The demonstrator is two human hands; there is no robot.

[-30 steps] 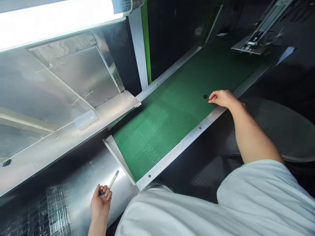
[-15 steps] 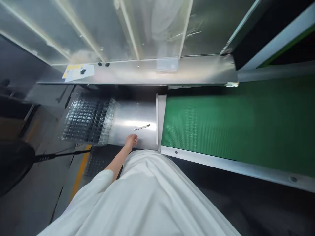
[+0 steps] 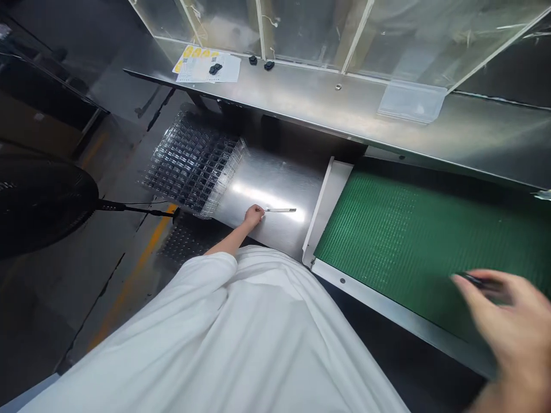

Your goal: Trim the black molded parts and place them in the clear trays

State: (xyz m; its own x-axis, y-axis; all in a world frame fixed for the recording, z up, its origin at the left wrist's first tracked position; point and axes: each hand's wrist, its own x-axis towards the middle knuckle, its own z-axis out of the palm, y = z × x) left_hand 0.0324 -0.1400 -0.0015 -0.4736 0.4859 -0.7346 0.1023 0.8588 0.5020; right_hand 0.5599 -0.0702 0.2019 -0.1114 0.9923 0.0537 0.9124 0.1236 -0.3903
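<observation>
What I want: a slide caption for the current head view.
Left hand at one end of a slim tool, blurred right hand pinching a dark piece over green belt.

Table point(image 3: 262, 175) under the left fingers point(image 3: 259, 210): smooth, shiny metal with a bright glare.
Thin tool point(image 3: 282, 210) just right of the left fingers: smooth, looks like metal.
Trays point(image 3: 189, 166) left of the left fingers: clear, bumpy, very shiny plastic.
Belt point(image 3: 413, 246) under the right fingers point(image 3: 477, 306): bumpy, a bit shiny.
Dark piece point(image 3: 472, 280) in the right fingers: too blurry to tell what stuff.
Shelf point(image 3: 301, 92) past the left fingers: smooth metal, soft shine.
Papers point(image 3: 231, 69) past the left fingers: flat, dull paper.
Shirt point(image 3: 258, 332) nearer than the left fingers: creased, dull cloth.
</observation>
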